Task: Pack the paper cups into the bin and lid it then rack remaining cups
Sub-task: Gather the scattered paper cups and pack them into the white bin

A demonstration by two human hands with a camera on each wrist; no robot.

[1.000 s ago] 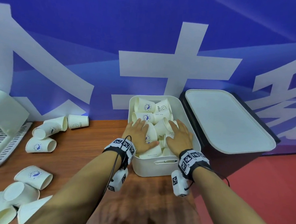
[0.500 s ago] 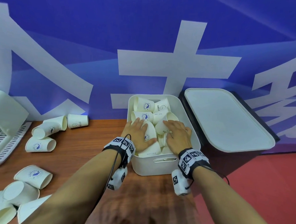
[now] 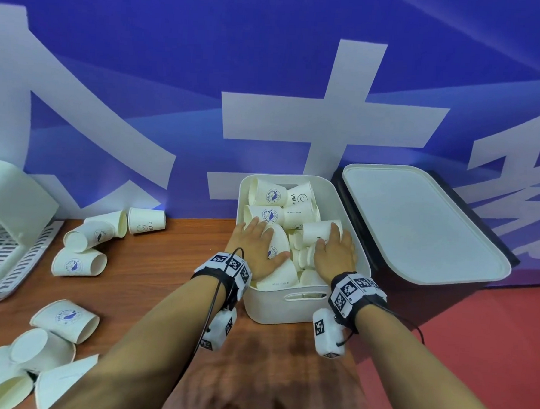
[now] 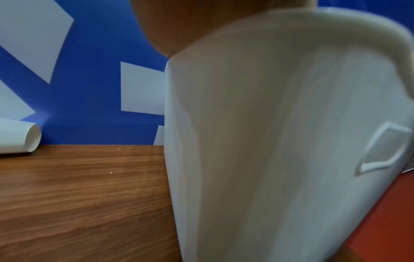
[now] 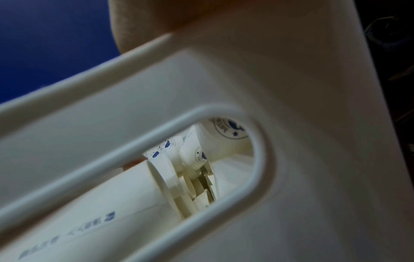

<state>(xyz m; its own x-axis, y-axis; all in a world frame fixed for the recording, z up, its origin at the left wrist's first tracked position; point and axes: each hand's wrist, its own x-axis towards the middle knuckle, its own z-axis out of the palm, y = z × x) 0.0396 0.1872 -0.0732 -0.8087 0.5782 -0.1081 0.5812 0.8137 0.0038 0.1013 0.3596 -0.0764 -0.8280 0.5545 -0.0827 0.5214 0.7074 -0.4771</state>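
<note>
1. Pressing flat on the cups point(image 3: 282, 217) in the bin point(image 3: 288, 311), the left hand point(image 3: 258, 250) has barely moved; the right hand point(image 3: 335, 254), fingers straight, has shifted right since a moment ago.
2. Cups fill the bin to its rim, lying jumbled, on the table point(image 3: 152, 279) against the blue wall.
3. The lid point(image 3: 417, 224) lies just right of the bin; loose cups point(image 3: 78, 261) and a rack point(image 3: 6, 253) lie left, bare wood between.

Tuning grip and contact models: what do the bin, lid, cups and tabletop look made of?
Bin: looks like moulded plastic, matte off-white; rounded corners and a moulded handle slot.
Lid: seemingly the same plastic, with a raised rim.
Cups: thin paper, matte white with blue print; several look squashed.
Tabletop: wood-grain surface with slight sheen, possibly laminate; can't tell.
</note>
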